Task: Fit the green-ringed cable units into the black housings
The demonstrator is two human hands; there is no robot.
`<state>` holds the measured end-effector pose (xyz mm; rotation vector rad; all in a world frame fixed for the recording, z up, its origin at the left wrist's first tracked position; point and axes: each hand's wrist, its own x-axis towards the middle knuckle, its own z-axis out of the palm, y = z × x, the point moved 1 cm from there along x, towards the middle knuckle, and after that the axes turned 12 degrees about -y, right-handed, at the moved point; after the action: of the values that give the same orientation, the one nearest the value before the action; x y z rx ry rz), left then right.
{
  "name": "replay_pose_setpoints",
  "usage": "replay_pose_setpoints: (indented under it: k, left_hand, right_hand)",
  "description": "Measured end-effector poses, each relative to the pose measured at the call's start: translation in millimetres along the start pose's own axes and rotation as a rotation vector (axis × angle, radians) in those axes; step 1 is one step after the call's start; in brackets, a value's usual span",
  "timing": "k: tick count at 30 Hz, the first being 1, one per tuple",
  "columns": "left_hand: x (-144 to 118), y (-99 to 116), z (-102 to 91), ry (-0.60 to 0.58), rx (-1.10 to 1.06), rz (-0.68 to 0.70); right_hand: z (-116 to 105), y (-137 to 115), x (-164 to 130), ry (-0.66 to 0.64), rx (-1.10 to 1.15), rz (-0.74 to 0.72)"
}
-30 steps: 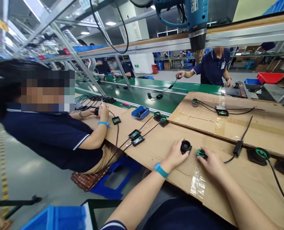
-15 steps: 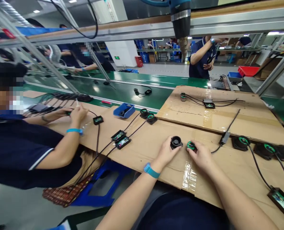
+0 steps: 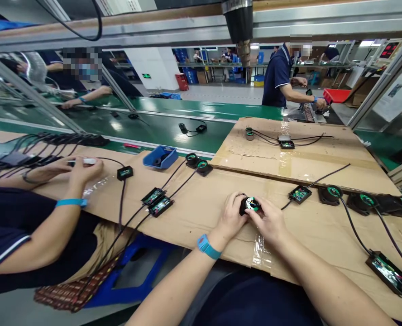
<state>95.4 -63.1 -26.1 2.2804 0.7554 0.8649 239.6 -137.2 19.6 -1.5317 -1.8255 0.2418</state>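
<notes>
My left hand [image 3: 232,216] is wrapped round a round black housing [image 3: 243,206] above the cardboard. My right hand [image 3: 269,221] pinches a round green circuit board [image 3: 252,203] with wires, held at the housing's opening. Whether the board sits inside or only touches the rim I cannot tell. Right of my hands lies a small open black box with a green board [image 3: 300,194], its cable running toward my right hand. Beyond it, black round housings with green boards [image 3: 330,194] stand in a row, wired to another open box [image 3: 388,273].
Cardboard [image 3: 194,226] covers the bench. Left are two wired boxes [image 3: 160,206], a blue bin [image 3: 160,156] and a co-worker's hands [image 3: 85,170]. A raised cardboard sheet [image 3: 255,154] lies ahead. A power driver [image 3: 240,27] hangs overhead, before a green conveyor [image 3: 163,129].
My right hand has brought the green circuit board left to the black housing in my left hand. The small box on the right has turned, showing its green board. The view has shifted.
</notes>
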Motion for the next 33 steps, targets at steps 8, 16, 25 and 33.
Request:
replay_pose_setpoints:
  k: [8,16,25,33]
  left_hand:
    - [-1,-2,4.3,0.015,0.006,0.019]
    - [0,0,2.8,0.043,0.003,-0.014]
    - [-1,-2,3.6,0.038,-0.054,0.005]
    - [2,1,4.7,0.013,-0.033,0.005]
  right_hand:
    - [6,-6,4,-0.008,-0.048,0.107]
    - [5,5,2,-0.149,-0.039,0.108]
    - [-11,16,-1,-0.282,0.021,0.083]
    - [-25,8,4,-0.194,0.064,0.007]
